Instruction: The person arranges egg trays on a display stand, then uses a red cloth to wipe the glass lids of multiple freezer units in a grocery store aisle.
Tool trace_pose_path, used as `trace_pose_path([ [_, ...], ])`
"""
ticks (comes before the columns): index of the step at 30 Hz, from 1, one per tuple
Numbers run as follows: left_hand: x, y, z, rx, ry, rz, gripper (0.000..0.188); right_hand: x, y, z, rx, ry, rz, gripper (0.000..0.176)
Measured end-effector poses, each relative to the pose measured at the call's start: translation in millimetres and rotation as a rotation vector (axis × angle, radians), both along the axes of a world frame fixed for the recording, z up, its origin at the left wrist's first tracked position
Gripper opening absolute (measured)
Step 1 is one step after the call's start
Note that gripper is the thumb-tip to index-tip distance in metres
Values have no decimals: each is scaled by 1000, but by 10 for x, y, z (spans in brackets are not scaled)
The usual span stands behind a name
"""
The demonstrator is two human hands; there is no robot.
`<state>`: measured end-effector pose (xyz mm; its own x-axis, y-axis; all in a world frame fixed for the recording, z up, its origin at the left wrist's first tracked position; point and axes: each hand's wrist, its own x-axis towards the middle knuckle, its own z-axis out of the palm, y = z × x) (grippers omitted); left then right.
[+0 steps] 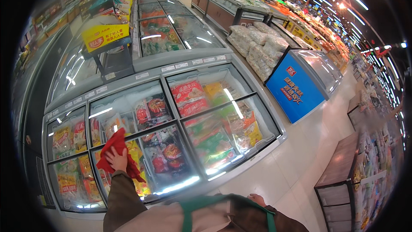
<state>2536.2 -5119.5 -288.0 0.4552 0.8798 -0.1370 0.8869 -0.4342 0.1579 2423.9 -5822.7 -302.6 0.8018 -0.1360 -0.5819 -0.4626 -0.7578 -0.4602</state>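
A red cloth (pixel 133 164) lies bunched under my left hand (pixel 116 159), whose fingers are spread over it. Hand and cloth rest on the sliding glass lid (pixel 104 154) of a chest freezer, near the dark cross rail. Beneath the glass are bags of frozen food (pixel 67 182), with red dumpling packs (pixel 186 91) on the right side. My right hand (pixel 257 199) hangs beside my green apron (pixel 222 201), away from the freezer. Most of its fingers are hidden, so whether it holds anything is unclear.
Another glass-topped freezer (pixel 161 25) adjoins at the back. A stand with a yellow sign (pixel 106 35) rises behind the left rim. To the right are stacked sacks (pixel 257 42), a blue-sided freezer (pixel 296 87) and a shelf unit (pixel 338 164). Pale floor tiles (pixel 283 164) run between.
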Motion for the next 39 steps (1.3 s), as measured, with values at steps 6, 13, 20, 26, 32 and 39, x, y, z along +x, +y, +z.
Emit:
trace_pose_path([
  [6,570,-527,-88,303,-135,-246,79,-352,-251,-555,-124,-51,120,54],
  [13,1129,-2081,128,-179,-303,-1042,81,-394,-463,-647,-163,107,145,51],
  [20,725,-1581,-99,-137,-460,-1077,70,99,-407,-376,-171,82,256,49],
  [26,-231,260,-187,288,-315,-255,68,658,-307,-44,141,6,21,46],
  [32,-564,236,-225,399,-103,246,70,302,-275,-221,59,80,45,46],
  [39,-134,-1864,-14,-298,-299,-1025,77,177,-437,-381,-218,117,353,48],
])
